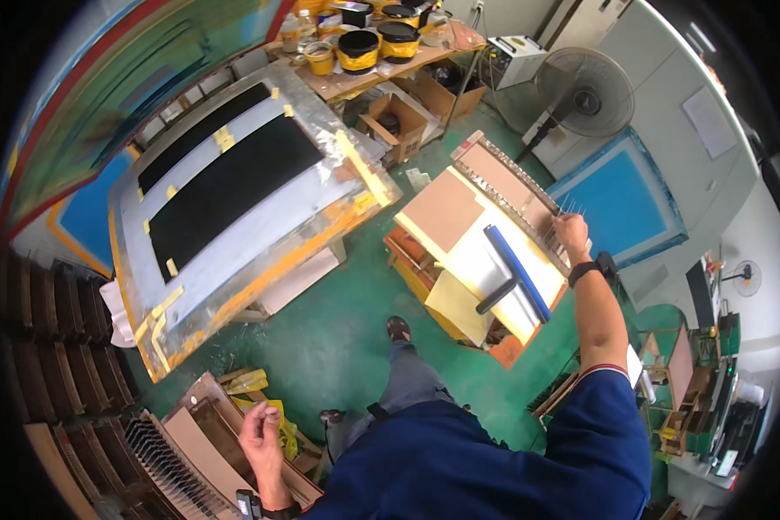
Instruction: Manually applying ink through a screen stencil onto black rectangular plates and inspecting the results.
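Observation:
My right hand (572, 232), a dark band on its wrist, is closed on the near right end of a wire-edged rack panel (507, 178). That long, narrow brown panel lies along the far side of a low stand, with thin wires and metal clips on its edges. Beside it, a squeegee (517, 273) with a long blue bar and grey handle lies on a yellow-edged pale sheet (468, 247). Low on the left, my left hand (263, 433) is raised with loosely bent fingers and nothing visible in them. Below it stands another wire-edged rack (178, 468).
A large printing table (260, 299) with black panels and yellow tape fills the left. Tubs (358, 52) crowd a bench behind it, with cardboard boxes (394, 126) underneath. A standing fan (585, 100) and a blue framed screen (624, 199) are at the right. Dark racks (52, 303) line the left.

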`<state>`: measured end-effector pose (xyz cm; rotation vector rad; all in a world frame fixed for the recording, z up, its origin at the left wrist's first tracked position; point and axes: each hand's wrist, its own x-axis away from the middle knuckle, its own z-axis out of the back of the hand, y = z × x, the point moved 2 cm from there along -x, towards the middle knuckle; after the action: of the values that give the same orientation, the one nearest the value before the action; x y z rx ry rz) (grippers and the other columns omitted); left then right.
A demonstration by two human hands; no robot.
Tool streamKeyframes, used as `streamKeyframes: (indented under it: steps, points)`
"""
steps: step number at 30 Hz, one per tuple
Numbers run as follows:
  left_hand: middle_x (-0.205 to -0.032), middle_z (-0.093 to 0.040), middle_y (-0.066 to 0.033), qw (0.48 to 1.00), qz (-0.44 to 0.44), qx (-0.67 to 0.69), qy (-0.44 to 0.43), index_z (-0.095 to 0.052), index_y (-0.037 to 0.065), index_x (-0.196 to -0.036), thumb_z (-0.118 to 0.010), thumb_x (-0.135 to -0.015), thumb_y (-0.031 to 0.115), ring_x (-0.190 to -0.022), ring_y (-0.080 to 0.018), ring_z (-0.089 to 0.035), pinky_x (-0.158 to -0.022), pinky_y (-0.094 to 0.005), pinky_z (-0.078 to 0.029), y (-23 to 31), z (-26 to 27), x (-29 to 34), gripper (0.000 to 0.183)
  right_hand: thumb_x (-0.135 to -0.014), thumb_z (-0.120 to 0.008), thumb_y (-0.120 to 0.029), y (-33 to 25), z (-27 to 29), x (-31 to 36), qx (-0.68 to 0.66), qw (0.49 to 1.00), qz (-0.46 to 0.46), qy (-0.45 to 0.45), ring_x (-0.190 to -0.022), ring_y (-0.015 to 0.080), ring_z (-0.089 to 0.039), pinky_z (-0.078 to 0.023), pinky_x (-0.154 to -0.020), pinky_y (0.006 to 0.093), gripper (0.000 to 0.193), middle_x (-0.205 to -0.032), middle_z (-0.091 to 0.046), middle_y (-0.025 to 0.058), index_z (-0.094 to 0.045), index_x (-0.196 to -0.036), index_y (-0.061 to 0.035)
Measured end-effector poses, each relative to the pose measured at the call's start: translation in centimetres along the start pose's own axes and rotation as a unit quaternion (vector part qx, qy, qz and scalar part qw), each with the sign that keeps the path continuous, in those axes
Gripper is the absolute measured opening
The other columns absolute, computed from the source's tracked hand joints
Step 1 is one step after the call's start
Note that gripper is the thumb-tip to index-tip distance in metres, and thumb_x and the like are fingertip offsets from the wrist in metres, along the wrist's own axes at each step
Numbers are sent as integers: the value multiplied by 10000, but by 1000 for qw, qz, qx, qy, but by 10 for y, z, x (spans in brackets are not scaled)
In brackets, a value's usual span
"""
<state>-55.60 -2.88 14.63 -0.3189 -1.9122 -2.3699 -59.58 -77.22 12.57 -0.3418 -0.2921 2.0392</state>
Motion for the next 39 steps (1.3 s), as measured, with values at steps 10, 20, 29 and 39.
streamKeyframes:
  steps: [10, 20, 29, 39]
  points:
    - [-974, -690, -78, 993, 27, -57, -95, -617, -21, -1150, -612, -934, 77, -881, -151, -649, -806, -282, -513, 56, -129, -73, 237, -764, -629, -230, 3, -5, -56, 139, 985, -27, -101, -956, 423, -651, -524, -845, 459, 324, -978, -673, 283, -692, -889, 61]
    - [-1063, -677, -113, 966, -40, -55, -248, -584, -18, -1209, -563, -937, 8, -983, -176, -655, -881, -297, -518, 89, -175, -150, 274, -711, -676, -124, -142, 60, -3, -160, 902, 136, -378, -603, 91, -548, -445, -560, 281, 169, -614, -615, 50, -667, -709, 44]
    - [-1058, -678, -62, 958, 47, 131, -250, -626, 14, -1178, -611, -952, 160, -924, -111, -617, -720, -261, -521, 106, -106, -239, 269, -758, -669, -60, -398, 15, 139, -173, 641, 324, -674, -624, 64, -565, -441, -555, 232, 101, -671, -640, 7, -692, -772, 37]
    - [-916, -680, 4, 957, 129, 235, -108, -660, 50, -1037, -628, -937, 136, -790, -60, -605, -632, -224, -503, 66, 30, -259, 136, -805, -760, -80, -518, -42, 223, -281, 691, 354, -565, -756, 54, -560, -441, -674, 206, 274, -884, -650, 15, -662, -1048, 1]
